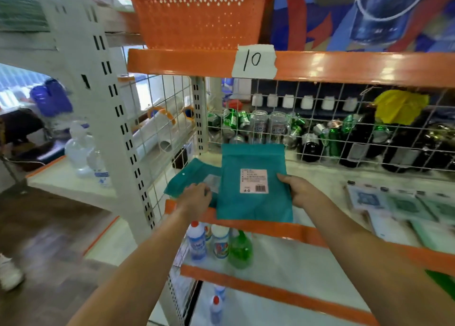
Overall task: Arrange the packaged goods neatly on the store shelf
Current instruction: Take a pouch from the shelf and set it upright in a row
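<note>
1. You are wearing the one camera on your head.
2. It is looking forward and down at the shelf (307,234), from close up.
3. Both your arms are reaching out from the bottom edge.
4. No second view is sharing this scene.

Both bare forearms reach forward and up from the bottom of the view, converging toward the middle. The left hand (195,197) is seen from the back, palm down, its fingers curled forward and gripping the edge of what it holds. The right hand (299,190) sits a little higher and well apart from the left, thumb pointing inward on top and the other fingers tucked beneath in a pinch.
</note>
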